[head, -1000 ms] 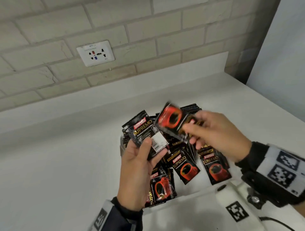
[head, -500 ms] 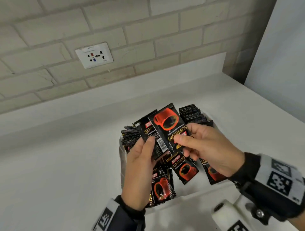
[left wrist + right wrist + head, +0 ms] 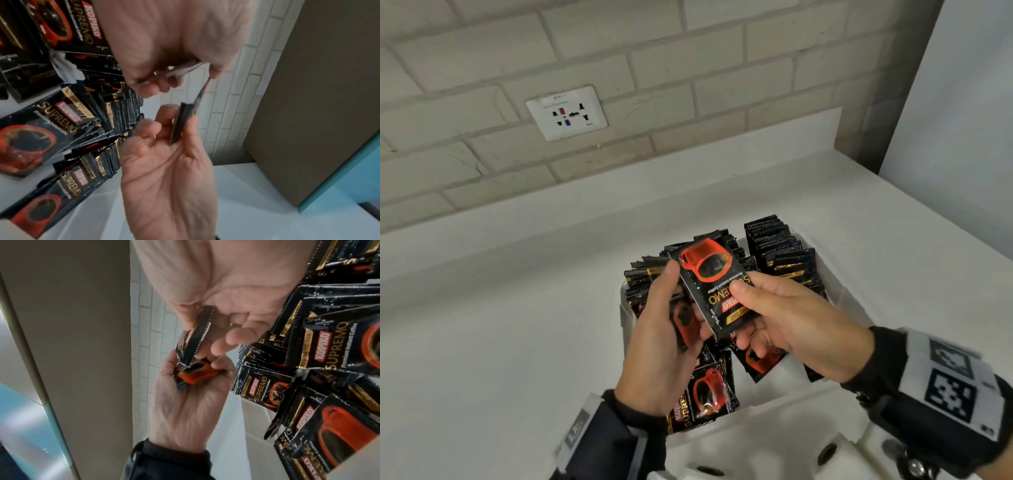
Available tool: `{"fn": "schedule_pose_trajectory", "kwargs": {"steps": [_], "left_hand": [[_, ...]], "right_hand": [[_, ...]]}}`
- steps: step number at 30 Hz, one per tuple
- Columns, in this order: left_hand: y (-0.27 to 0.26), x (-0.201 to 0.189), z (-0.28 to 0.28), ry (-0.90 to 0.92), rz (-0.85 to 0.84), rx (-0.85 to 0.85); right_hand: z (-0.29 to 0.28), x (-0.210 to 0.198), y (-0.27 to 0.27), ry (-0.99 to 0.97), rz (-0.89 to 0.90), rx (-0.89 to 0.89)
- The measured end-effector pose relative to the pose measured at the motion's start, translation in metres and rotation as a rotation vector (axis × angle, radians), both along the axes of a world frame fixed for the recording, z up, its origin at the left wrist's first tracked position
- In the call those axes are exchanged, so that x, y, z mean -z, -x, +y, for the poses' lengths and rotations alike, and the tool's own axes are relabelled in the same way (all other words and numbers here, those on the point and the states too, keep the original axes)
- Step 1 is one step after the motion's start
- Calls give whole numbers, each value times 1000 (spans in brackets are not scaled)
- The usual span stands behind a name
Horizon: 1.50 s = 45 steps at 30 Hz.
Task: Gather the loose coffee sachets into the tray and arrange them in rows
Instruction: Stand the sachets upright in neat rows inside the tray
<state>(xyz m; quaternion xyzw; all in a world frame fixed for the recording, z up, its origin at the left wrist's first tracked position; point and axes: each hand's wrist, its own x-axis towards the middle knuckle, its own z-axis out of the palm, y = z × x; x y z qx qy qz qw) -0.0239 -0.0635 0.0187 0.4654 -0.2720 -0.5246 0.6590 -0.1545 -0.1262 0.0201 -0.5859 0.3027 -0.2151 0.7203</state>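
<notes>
A white tray [image 3: 624, 313] on the counter holds black coffee sachets with a red cup print. Several stand on edge in rows [image 3: 774, 240] at its back; loose ones [image 3: 710, 394] lie flat at its front. Above the tray my left hand [image 3: 685, 305] grips a small stack of sachets [image 3: 683, 322], seen edge-on in the left wrist view as the stack [image 3: 180, 123]. My right hand [image 3: 743, 313] pinches one sachet [image 3: 709, 281] by its lower end, cup print facing up, laid against the top of that stack. In the right wrist view the pinched sachet [image 3: 197, 335] meets the stack [image 3: 193, 374].
A brick wall with a white power socket [image 3: 566, 113] rises behind the white counter [image 3: 500, 308]. A grey panel [image 3: 962, 102] bounds the counter on the right. A white device [image 3: 774, 445] sits at the bottom edge, just in front of the tray.
My right hand has brought its sachet down from the air and laid it on the stack in my left hand. Both hands have drawn together over the tray.
</notes>
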Motion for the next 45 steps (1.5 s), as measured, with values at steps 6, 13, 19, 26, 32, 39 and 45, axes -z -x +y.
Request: {"fn": "schedule_pose_trajectory", "kwargs": {"steps": [6, 13, 19, 26, 32, 39, 45], "left_hand": [[9, -1, -5, -16, -269, 50], [5, 3, -6, 14, -412, 5], [-3, 5, -3, 79, -300, -75], [-4, 4, -3, 50, -215, -70], [-9, 5, 0, -111, -183, -25], [-5, 4, -4, -257, -96, 109], [-9, 1, 3, -254, -176, 214]], "right_hand": [[3, 2, -8, 67, 112, 63], [2, 4, -6, 264, 220, 119], [-1, 3, 0, 325, 215, 101], [-17, -7, 13, 35, -6, 287], [-47, -36, 35, 29, -169, 452], [-42, -63, 42, 735, 298, -4], [-37, -61, 26, 716, 435, -355]]}}
